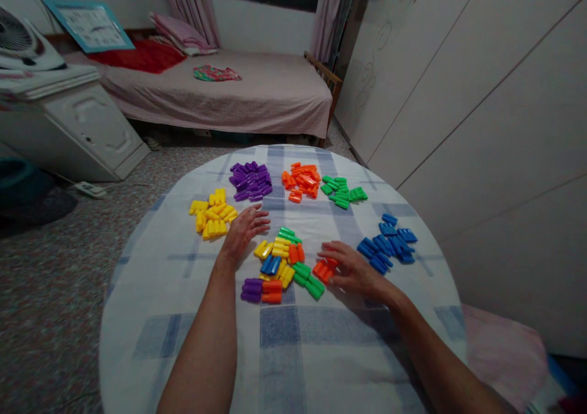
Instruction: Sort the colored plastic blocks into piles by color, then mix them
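Observation:
My left hand point(247, 229) is over the table between the yellow pile point(214, 213) and the mixed-colour pieces in the centre, its fingers apart and holding nothing. My right hand point(351, 267) reaches in from the right, thumb and fingers around an orange piece point(323, 271) that lies beside the mixed group. That group includes green pieces point(308, 280), yellow pieces point(284, 274), a blue piece point(270, 265), a purple piece point(252, 290) and an orange piece point(272, 292). Farther back lie a purple pile point(251, 181), an orange pile point(302, 180) and a green pile point(342, 192).
A blue pile point(387, 243) lies at the right of the round table, which has a checked cloth point(279, 365). Beyond the table stand a bed point(257, 96) and a white cabinet point(87, 126); a tall wardrobe point(481, 96) rises at the right.

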{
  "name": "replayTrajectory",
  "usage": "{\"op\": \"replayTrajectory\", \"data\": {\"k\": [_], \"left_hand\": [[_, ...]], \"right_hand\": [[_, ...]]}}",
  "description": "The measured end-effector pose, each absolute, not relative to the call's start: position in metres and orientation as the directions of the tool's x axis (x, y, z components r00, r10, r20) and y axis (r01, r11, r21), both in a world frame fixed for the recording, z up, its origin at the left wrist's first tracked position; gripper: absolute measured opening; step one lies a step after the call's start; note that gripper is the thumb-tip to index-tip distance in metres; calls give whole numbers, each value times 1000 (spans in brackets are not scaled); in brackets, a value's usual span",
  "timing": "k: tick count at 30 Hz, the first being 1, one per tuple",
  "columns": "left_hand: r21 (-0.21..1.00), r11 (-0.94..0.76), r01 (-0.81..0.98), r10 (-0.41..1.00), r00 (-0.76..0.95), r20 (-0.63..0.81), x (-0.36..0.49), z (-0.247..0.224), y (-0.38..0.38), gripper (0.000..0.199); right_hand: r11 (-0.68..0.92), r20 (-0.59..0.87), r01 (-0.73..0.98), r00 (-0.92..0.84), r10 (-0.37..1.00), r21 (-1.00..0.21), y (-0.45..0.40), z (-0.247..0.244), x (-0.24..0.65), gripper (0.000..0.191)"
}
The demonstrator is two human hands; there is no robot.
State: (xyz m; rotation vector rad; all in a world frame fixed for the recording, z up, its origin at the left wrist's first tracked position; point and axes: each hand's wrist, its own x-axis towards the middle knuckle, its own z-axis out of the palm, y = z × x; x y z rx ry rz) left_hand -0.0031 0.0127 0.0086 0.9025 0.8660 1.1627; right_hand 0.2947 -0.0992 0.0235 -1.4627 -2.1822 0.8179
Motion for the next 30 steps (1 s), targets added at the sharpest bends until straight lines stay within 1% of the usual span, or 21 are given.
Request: {"op": "replayTrajectory", "data": {"k": [4, 7, 11, 15, 17, 19, 21, 23, 25, 26, 28, 30], "left_hand": [[923, 160, -349, 978, 181, -101, -4, 7, 13, 50], [922, 164, -350, 977, 185, -103, -4, 6, 13, 50], [923, 164, -348, 978, 177, -107, -3, 8, 13, 50], [922, 170, -347, 977, 180, -112, -2, 9, 12, 51], [920, 166, -354, 977, 183, -106, -2, 9, 12, 52], [917, 168, -362, 978, 180, -109, -3, 8, 13, 53], [915, 176, -364, 977, 176, -118, -3, 7, 13, 53], [915, 180, -362, 977, 177, -122, -3, 6, 13, 53], [917, 173, -360, 977, 183, -113, -3, 5, 14, 53], [918, 169, -359, 977, 185, -107, -3, 5, 14, 53], [921, 163, -355, 977, 185, -102, -3, 4, 14, 52], [922, 163, -351, 978, 180, -104, -3, 5, 14, 51]], "right_hand": [[263, 57, 762, -286, 957, -592, -105, 11, 288, 40], [263, 119, 787, -238, 964, -559, -95, 6, 288, 37], [255, 197, 843, -181, 964, -474, -67, 0, 287, 36], [225, 226, 895, -145, 963, -386, -24, 1, 270, 34], [180, 261, 923, -91, 961, -341, -5, 7, 261, 39], [95, 288, 952, -7, 958, -291, 7, 15, 254, 47], [-11, 264, 966, 82, 961, -259, 10, 21, 251, 47], [-89, 180, 959, 141, 973, -270, 8, 22, 251, 34], [-82, 103, 943, 121, 987, -323, 8, 19, 251, 18], [-51, 95, 931, 92, 991, -361, 9, 17, 250, 13], [25, 148, 899, 45, 988, -437, 17, 11, 248, 11], [78, 223, 858, 44, 974, -508, 26, 8, 246, 19]]}}
